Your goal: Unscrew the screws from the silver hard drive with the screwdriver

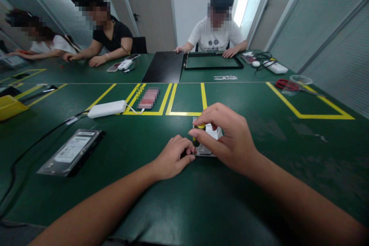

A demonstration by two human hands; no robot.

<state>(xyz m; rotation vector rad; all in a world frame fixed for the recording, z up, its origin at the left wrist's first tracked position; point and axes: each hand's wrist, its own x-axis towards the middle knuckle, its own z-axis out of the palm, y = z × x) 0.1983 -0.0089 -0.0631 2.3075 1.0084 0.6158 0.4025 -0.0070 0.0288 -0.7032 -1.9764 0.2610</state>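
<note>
A silver hard drive [205, 150] with a white label lies flat on the green table in front of me. Above its left front corner, my right hand [227, 138] grips a small black and yellow screwdriver [196, 141] between thumb and fingers. The screwdriver stands upright with its shaft pointing down at the corner. My left hand [174, 157] is closed at the drive's left edge, its thumb and fingertips around the corner close to the screwdriver's tip. Part of the drive is hidden behind my right hand.
Another hard drive [72, 150] lies to the left. Behind it are a white power strip [107, 109] with a black cable and a phone [149, 98]. Across the table a person [217, 32] touches a black frame [213, 67] and a black panel [164, 67]. Other people sit at the left.
</note>
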